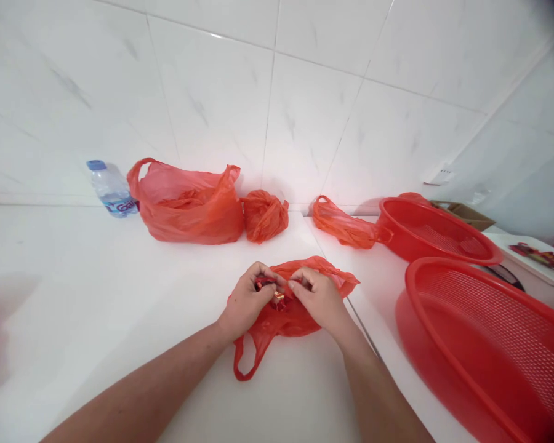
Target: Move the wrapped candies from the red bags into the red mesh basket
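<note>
On the white tabletop (143,289) lies a crumpled red plastic bag (290,325), shiny red-and-gold pieces (278,300) inside, and over its opening the left hand (247,301) has its fingers closed on a small red packet (260,282), while the right hand (322,299), just beside, pinches thumb and forefinger together, on what I cannot tell. To their right stands a big red basket (447,351), with a second basket (399,237) behind it. Farther back, along the tiled wall (212,92), I see a blue-capped bottle (113,191), a large red bag (194,218), a small red bundle (265,218) and a slim red bag (344,227).
</note>
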Tool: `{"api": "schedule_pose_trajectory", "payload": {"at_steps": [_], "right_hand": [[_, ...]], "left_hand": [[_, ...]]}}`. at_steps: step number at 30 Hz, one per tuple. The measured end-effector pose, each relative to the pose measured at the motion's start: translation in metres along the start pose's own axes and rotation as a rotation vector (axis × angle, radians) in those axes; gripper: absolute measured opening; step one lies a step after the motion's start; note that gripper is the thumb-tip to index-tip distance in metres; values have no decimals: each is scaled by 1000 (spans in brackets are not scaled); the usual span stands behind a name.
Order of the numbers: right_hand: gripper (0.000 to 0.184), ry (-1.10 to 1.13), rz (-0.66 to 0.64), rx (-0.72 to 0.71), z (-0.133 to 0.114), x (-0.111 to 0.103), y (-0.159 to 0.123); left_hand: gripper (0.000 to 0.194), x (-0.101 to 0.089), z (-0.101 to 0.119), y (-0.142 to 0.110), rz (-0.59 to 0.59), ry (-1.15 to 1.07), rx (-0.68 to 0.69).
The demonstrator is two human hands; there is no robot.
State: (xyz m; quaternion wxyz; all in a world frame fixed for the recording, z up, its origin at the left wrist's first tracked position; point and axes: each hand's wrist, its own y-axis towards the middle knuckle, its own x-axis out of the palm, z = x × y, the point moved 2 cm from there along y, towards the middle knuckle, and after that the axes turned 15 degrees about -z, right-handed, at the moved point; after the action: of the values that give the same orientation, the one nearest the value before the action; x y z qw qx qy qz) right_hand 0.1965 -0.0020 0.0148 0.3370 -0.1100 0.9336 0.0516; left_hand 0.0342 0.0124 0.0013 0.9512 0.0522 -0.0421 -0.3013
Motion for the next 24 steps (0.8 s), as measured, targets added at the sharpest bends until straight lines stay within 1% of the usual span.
{"api": "schedule_pose_trajectory", "payload": {"at_steps": [2,7,11,14,16,20,24], "right_hand": [[11,19,-17,-18,-1,1,0],[9,61,-52,-21,-3,1,-2],[10,121,-132,0,-7,6,-3],[12,165,-150,-13,-8,9,-3],[12,204,-149,-20,-7,10,-1],[10,252,-97,-41,-1,5,2],[13,293,-45,-54,5,0,4]], "left_hand": [[5,0,-1,1,-4,6,-29],[11,-3,-3,3,38,35,0],[18,-2,-3,3,15,-48,-2],[25,-3,-4,4,42,-95,37],[30,-3,-6,4,67,-88,53],[28,-2,-8,3,33,-62,59],[31,0,-8,3,-12,-23,-8]]}}
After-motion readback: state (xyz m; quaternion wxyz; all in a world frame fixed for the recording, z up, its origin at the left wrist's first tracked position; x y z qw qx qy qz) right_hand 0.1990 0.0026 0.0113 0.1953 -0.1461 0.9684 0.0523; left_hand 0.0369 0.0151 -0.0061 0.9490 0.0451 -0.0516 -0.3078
